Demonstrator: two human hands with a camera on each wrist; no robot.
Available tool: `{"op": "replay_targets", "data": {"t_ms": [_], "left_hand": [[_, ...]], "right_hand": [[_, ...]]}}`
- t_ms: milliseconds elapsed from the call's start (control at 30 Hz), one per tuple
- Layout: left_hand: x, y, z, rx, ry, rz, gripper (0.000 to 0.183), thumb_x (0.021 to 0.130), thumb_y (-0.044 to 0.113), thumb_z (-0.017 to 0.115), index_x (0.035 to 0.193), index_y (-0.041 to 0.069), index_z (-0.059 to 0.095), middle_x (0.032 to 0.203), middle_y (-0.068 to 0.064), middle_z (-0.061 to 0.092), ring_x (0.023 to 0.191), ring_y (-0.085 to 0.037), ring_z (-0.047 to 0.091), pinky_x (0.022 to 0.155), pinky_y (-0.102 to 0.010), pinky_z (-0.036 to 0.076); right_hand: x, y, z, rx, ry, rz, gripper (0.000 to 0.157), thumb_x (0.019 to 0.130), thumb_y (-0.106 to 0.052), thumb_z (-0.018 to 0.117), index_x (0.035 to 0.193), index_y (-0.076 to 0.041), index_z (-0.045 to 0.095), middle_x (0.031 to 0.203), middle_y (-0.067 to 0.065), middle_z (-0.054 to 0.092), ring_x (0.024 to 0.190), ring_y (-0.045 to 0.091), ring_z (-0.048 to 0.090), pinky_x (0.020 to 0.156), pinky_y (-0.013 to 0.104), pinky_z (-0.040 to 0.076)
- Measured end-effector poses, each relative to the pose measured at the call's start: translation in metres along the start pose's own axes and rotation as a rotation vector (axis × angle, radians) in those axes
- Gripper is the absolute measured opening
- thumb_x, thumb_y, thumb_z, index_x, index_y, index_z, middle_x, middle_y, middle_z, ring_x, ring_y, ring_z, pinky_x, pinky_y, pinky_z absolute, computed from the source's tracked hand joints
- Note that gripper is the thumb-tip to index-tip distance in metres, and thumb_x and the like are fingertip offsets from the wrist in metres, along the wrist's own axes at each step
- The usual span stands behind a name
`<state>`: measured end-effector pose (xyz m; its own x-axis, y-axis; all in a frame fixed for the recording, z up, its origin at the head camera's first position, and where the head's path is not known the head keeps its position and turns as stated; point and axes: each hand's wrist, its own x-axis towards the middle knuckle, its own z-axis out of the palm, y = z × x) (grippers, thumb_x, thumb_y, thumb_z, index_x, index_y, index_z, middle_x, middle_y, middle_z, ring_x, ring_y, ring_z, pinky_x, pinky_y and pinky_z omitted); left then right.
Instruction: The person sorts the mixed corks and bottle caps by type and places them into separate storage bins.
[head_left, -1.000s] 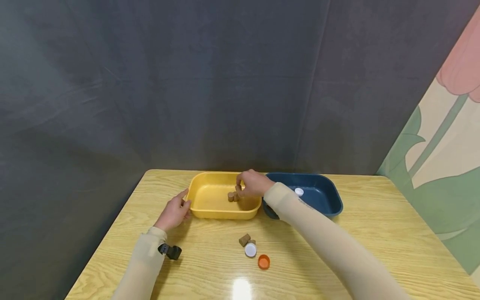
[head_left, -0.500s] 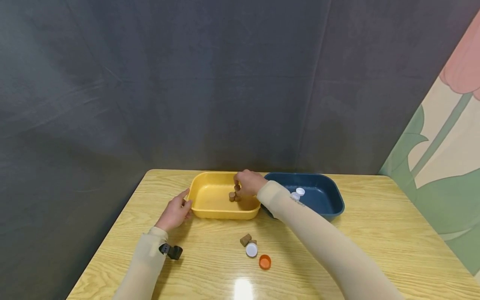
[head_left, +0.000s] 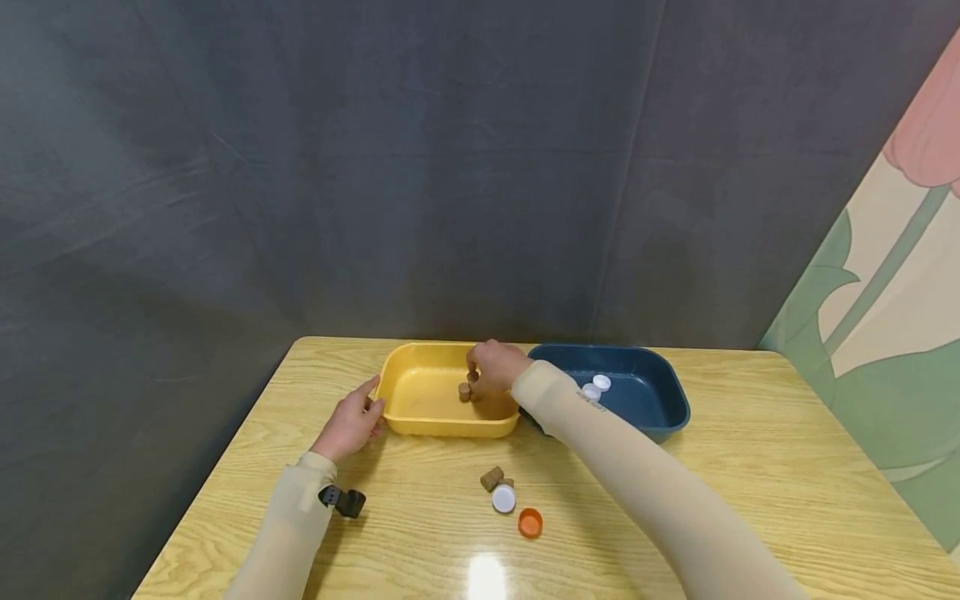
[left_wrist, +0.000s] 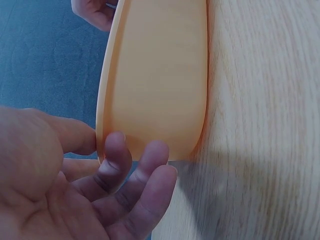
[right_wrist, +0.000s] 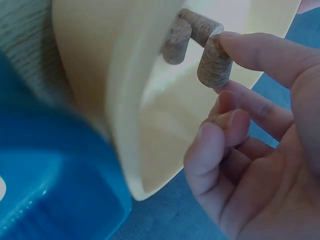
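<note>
My right hand (head_left: pixel 501 365) is over the right part of the yellow bin (head_left: pixel 420 427). Its thumb and index finger pinch a cork (right_wrist: pixel 215 62), held just above the bin's floor, the other fingers curled. Two more corks stand close by: one upright (right_wrist: pixel 177 41) and one leaning (right_wrist: pixel 201 26) near the held cork's top. My left hand (head_left: pixel 349 425) holds the left end of the yellow bin by its rim (left_wrist: pixel 102 105), fingers bent against the end wall. Outside the bin, a cork (head_left: pixel 492 478) lies on the table with another piece (head_left: pixel 507 482) partly behind a white cap (head_left: pixel 504 499).
The dark blue bin (head_left: pixel 670 379) stands right of the yellow one, with white caps (head_left: pixel 602 382) inside, partly behind my right sleeve. An orange cap (head_left: pixel 530 523) lies on the wooden table (head_left: pixel 420 533) in front. A dark curtain (head_left: pixel 450 183) hangs behind.
My right hand has shifted slightly left within the yellow bin, still pinching the cork; my sleeve now uncovers a second white cap in the blue bin. My left hand stays put.
</note>
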<state>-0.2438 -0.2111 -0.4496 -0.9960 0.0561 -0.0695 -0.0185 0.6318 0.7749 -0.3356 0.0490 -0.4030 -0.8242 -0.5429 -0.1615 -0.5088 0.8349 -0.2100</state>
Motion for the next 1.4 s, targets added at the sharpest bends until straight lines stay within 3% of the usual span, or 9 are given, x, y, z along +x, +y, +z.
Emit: {"op": "replay_targets", "data": {"t_ms": [267, 600, 800, 967, 1200, 1400], "left_hand": [[-0.001, 0.000, 0.001, -0.010, -0.010, 0.008, 0.056, 0.107, 0.013, 0.044, 0.157, -0.002, 0.024, 0.088, -0.018, 0.059, 0.071, -0.025, 0.063, 0.059, -0.030, 0.051], [0.000, 0.001, -0.001, -0.005, -0.013, 0.012, 0.056, 0.107, 0.013, 0.044, 0.157, -0.001, 0.023, 0.089, -0.018, 0.060, 0.070, -0.023, 0.062, 0.059, -0.031, 0.052], [0.000, 0.000, -0.001, -0.016, -0.013, 0.027, 0.055, 0.108, 0.012, 0.043, 0.157, -0.002, 0.023, 0.089, -0.020, 0.060, 0.072, -0.027, 0.065, 0.061, -0.039, 0.056], [-0.001, 0.001, -0.001, -0.026, -0.016, 0.041, 0.055, 0.108, 0.012, 0.043, 0.157, -0.003, 0.022, 0.087, -0.019, 0.060, 0.071, -0.028, 0.064, 0.061, -0.040, 0.056], [-0.001, 0.000, -0.001, -0.022, -0.020, 0.056, 0.055, 0.108, 0.012, 0.043, 0.157, -0.004, 0.022, 0.086, -0.019, 0.060, 0.071, -0.028, 0.064, 0.061, -0.040, 0.055], [-0.002, 0.003, -0.002, -0.019, -0.023, 0.053, 0.055, 0.108, 0.011, 0.042, 0.157, -0.005, 0.022, 0.086, -0.019, 0.059, 0.071, -0.028, 0.063, 0.061, -0.039, 0.055]], "right_hand": [[0.003, -0.003, 0.004, 0.014, -0.022, -0.010, 0.044, 0.090, -0.037, 0.074, 0.123, -0.009, 0.067, 0.113, 0.006, 0.067, 0.092, 0.019, 0.058, 0.082, 0.038, 0.051], [-0.007, -0.002, -0.004, 0.060, -0.025, 0.031, 0.042, 0.094, -0.039, 0.070, 0.124, -0.010, 0.065, 0.124, 0.011, 0.062, 0.105, 0.024, 0.058, 0.089, 0.041, 0.051], [-0.020, -0.002, -0.009, 0.128, -0.016, -0.016, 0.042, 0.097, -0.033, 0.067, 0.130, -0.008, 0.064, 0.102, 0.005, 0.064, 0.086, 0.020, 0.058, 0.076, 0.036, 0.050], [-0.036, 0.000, -0.008, 0.149, 0.070, -0.099, 0.043, 0.095, -0.039, 0.069, 0.125, -0.008, 0.067, 0.081, -0.002, 0.061, 0.070, 0.014, 0.055, 0.064, 0.028, 0.047], [-0.072, -0.002, -0.003, 0.240, 0.162, -0.204, 0.025, 0.094, -0.025, 0.070, 0.116, -0.012, 0.072, 0.075, -0.004, 0.060, 0.059, 0.010, 0.050, 0.055, 0.025, 0.042], [-0.105, -0.001, 0.015, 0.295, 0.215, -0.298, 0.023, 0.090, -0.019, 0.075, 0.111, -0.011, 0.073, 0.076, -0.009, 0.061, 0.062, 0.006, 0.050, 0.059, 0.023, 0.044]]}}
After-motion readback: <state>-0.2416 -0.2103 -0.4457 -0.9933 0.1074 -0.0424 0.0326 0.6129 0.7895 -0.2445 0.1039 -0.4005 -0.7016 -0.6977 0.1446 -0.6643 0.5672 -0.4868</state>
